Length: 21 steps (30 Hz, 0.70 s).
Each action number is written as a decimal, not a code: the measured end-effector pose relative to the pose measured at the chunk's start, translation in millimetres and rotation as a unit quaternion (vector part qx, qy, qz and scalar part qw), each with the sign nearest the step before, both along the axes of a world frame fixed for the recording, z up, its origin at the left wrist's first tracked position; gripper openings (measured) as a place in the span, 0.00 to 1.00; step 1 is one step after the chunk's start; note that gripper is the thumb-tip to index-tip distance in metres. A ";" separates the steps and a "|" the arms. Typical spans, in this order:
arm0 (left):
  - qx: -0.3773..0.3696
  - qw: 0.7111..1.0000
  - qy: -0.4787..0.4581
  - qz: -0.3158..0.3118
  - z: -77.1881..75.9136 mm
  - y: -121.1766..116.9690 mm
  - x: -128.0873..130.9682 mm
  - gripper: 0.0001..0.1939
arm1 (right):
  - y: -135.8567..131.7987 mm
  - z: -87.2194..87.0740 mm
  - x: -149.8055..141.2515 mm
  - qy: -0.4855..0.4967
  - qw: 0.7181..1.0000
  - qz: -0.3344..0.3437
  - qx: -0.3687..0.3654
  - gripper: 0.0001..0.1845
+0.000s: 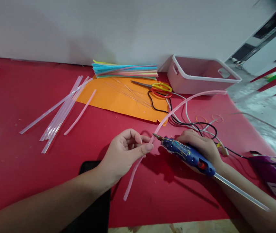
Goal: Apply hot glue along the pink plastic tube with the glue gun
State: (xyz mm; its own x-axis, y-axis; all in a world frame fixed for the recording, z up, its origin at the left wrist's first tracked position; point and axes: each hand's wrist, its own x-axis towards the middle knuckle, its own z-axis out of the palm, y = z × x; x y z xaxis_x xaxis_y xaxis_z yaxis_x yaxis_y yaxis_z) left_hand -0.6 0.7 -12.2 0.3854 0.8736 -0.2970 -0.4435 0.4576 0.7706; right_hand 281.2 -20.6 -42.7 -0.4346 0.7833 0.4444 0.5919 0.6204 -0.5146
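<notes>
Pinching left hand [128,149]: thumb and fingertips narrowed on the long pink pipe cleaner [169,115], on the near side of the orange sheet [118,103].
Pipe cleaner: one end points down toward the person, the other arches up past the sheet's right end.
Right hand [198,144]: wrapped round the blue glue gun [188,157], near and right of the sheet.
Nozzle [157,137]: right at the pipe cleaner, beside the left fingertips; contact unclear.
Scissors [152,85]: at the sheet's right end.
Coloured bundle [125,69]: along the sheet's far edge.
Glue sticks [62,116]: left of the sheet, some reaching its corner.
Pink basket [196,83]: beyond the sheet's right end.
Cables [193,124]: tangled right of the sheet.
</notes>
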 end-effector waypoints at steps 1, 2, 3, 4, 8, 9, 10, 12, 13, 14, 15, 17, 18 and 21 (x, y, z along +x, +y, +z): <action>-0.002 1.000 0.002 0.001 1.0 0.0 0.0 0.20 | 0.1 -0.3 0.3 -0.001 1.000 -0.001 0.000 0.06; -0.005 1.000 0.004 0.002 1.8 0.0 -0.2 0.20 | 0.1 -0.9 0.7 -0.001 1.000 -0.001 0.001 0.06; -0.008 1.000 0.007 0.004 2.3 0.1 -0.5 0.21 | 0.0 -1.7 1.3 -0.001 1.000 -0.002 0.002 0.06; -0.010 1.000 0.010 0.004 2.5 0.1 -0.9 0.21 | -0.2 -2.6 1.9 -0.001 1.000 -0.004 0.001 0.06; -0.008 1.000 0.011 0.003 1.3 -0.2 -1.7 0.21 | -1.3 -5.3 3.2 -0.003 1.000 -0.004 0.000 0.06; -0.006 1.000 0.013 0.003 0.9 -0.3 -1.7 0.20 | -1.6 -5.5 3.2 -0.001 1.000 -0.003 0.002 0.06; -0.005 1.000 0.017 0.003 0.6 -0.2 -1.5 0.20 | -1.9 -5.5 3.1 0.001 1.000 -0.004 0.003 0.06; -0.007 1.000 0.024 0.004 0.9 0.2 -1.3 0.21 | -2.3 -5.3 3.0 0.000 1.000 -0.006 0.000 0.06; -0.010 1.000 0.025 0.004 1.4 0.6 -1.2 0.21 | -2.4 -5.0 3.0 -0.002 1.000 -0.007 -0.004 0.06; -0.013 1.000 0.025 0.004 2.1 1.0 -1.3 0.21 | -2.5 -4.7 2.9 -0.003 1.000 -0.007 -0.007 0.06; -0.017 1.000 0.025 0.003 2.8 1.3 -1.5 0.22 | -2.5 -4.4 2.9 -0.003 1.000 -0.007 -0.008 0.06; -0.022 0.999 0.028 -0.001 4.1 1.9 -2.0 0.22 | -2.1 -3.8 2.7 -0.003 1.000 -0.006 -0.005 0.06; -0.023 0.999 0.028 -0.003 4.4 2.0 -2.2 0.22 | -1.7 -3.4 2.5 -0.003 1.000 -0.008 -0.004 0.06; -0.020 0.999 0.030 -0.008 4.4 1.8 -2.2 0.22 | -0.6 -2.2 1.8 -0.006 1.000 -0.006 0.009 0.08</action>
State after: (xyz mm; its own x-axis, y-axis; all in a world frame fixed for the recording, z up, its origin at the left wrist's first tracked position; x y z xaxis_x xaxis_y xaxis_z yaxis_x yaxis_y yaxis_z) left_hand -2.8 2.5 -7.9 0.3802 0.8545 -0.3540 -0.3896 0.4951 0.7766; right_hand 282.9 -21.1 -44.9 -0.4312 0.7807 0.4523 0.6055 0.6221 -0.4964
